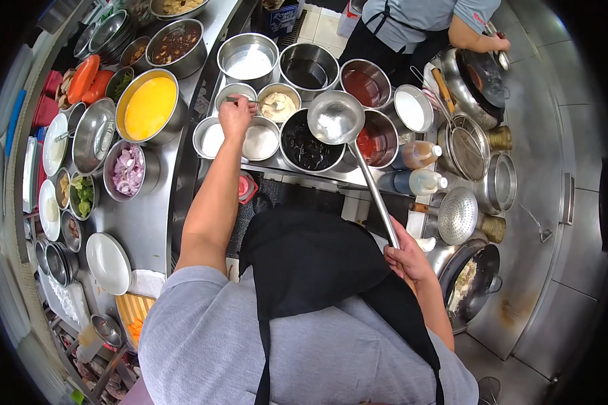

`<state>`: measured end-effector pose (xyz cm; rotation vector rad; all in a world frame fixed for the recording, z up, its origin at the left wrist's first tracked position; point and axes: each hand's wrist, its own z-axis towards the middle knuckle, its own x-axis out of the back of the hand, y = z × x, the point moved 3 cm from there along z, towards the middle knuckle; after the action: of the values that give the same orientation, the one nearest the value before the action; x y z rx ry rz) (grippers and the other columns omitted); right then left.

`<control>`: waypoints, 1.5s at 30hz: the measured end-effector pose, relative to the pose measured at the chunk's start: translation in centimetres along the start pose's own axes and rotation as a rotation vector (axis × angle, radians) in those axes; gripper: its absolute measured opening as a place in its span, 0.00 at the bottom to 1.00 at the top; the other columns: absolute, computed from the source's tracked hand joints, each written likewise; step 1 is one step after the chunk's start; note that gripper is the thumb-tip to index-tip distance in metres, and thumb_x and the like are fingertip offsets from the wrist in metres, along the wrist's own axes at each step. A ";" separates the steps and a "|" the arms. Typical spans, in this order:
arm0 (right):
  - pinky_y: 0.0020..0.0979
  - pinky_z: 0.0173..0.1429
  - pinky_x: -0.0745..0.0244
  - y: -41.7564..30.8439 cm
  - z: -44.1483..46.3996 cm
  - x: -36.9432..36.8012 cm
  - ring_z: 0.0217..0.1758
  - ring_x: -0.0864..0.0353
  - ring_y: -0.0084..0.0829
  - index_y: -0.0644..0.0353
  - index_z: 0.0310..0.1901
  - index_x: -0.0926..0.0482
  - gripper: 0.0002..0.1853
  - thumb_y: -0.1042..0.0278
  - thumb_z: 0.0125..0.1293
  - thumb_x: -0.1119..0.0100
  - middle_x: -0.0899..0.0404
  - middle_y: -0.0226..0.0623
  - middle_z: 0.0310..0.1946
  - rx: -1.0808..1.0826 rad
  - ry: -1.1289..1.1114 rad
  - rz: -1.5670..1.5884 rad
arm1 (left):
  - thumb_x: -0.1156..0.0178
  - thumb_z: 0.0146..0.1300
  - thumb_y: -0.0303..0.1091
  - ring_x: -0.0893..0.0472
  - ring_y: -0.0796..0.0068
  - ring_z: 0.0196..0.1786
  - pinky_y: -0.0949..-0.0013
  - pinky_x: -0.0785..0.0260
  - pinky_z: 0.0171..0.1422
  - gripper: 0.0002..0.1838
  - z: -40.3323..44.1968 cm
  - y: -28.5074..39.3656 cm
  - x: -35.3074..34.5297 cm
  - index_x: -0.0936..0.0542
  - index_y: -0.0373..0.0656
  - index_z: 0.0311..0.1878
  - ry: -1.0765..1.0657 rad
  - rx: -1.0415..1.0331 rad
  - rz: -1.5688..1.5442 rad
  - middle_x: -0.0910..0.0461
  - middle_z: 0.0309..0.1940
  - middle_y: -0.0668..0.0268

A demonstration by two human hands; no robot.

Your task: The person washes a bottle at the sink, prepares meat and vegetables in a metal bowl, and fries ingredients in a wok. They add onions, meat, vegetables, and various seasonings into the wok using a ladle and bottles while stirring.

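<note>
My left hand [235, 116] reaches over the small steel pots and is closed around the handle of a spoon [273, 106]. The spoon's tip rests in a pot of pale yellow paste [280, 100]. Pots of white granular contents [260, 143] sit just below that hand. In my right hand [409, 253] is the long handle of a large steel ladle [336, 118]. Its bowl, which looks bare inside, hangs over a pot of dark liquid [311, 145] and beside a pot of red sauce [371, 145].
On the left counter stand a pot of yellow liquid [150, 106], a pot of chopped onion [130, 172] and a white plate [108, 263]. To the right are squeeze bottles [419, 181], a perforated skimmer [457, 214] and a wok with food [476, 283]. Another person [412, 27] works at the top right.
</note>
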<state>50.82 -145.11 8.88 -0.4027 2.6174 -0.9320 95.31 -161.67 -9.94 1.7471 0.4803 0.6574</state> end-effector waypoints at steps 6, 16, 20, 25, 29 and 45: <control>0.20 0.14 0.40 -1.6 -0.2 -0.9 0.12 0.41 0.17 0.43 0.77 0.55 0.44 0.83 0.61 0.52 0.37 0.28 0.19 -0.070 -0.006 -0.006 | 0.48 0.67 0.31 0.15 0.71 0.32 0.71 0.22 0.36 0.11 -5.2 6.6 2.7 0.21 0.32 0.39 -0.149 0.018 -0.407 0.16 0.30 0.55; 0.23 0.16 0.38 -1.8 -1.0 -1.5 0.14 0.36 0.19 0.41 0.77 0.57 0.45 0.81 0.62 0.51 0.34 0.32 0.22 -0.124 -0.004 -0.227 | 0.44 0.65 0.34 0.15 0.67 0.31 0.67 0.23 0.35 0.18 -1.9 2.3 8.1 0.25 0.36 0.56 -0.038 -0.081 0.115 0.16 0.32 0.57; 0.30 0.22 0.30 -1.8 -0.8 -1.8 0.17 0.29 0.25 0.37 0.77 0.58 0.45 0.79 0.63 0.50 0.22 0.46 0.36 -0.066 0.103 -0.635 | 0.43 0.68 0.35 0.17 0.67 0.31 0.69 0.23 0.36 0.33 -4.7 0.1 9.9 0.44 0.37 0.71 0.066 0.184 -0.193 0.19 0.37 0.54; 0.36 0.28 0.25 -0.8 0.0 -2.3 0.20 0.24 0.31 0.36 0.77 0.58 0.45 0.79 0.64 0.50 0.21 0.55 0.49 0.210 0.101 -1.009 | 0.43 0.68 0.32 0.21 0.73 0.26 0.72 0.27 0.30 0.36 -7.6 0.2 11.7 0.51 0.40 0.73 0.117 0.278 -0.274 0.21 0.29 0.59; 0.29 0.22 0.30 -1.5 -0.5 -3.8 0.16 0.31 0.24 0.35 0.77 0.57 0.45 0.80 0.64 0.50 0.22 0.44 0.35 -0.167 0.067 -0.598 | 0.45 0.68 0.29 0.24 0.78 0.25 0.75 0.30 0.29 0.28 -8.3 1.6 11.7 0.42 0.39 0.69 0.049 0.165 -0.269 0.22 0.29 0.64; 0.20 0.12 0.45 -0.8 -9.9 -6.3 0.10 0.45 0.18 0.44 0.77 0.61 0.49 0.82 0.58 0.50 0.36 0.32 0.18 -0.004 0.075 0.444 | 0.49 0.68 0.24 0.23 0.79 0.26 0.76 0.28 0.32 0.13 -5.1 3.0 7.7 0.27 0.36 0.54 -0.299 0.062 -0.346 0.21 0.28 0.65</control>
<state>52.66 -137.88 18.00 0.2140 2.6115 -0.7989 97.79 -153.98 -4.66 1.7279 0.5790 0.1351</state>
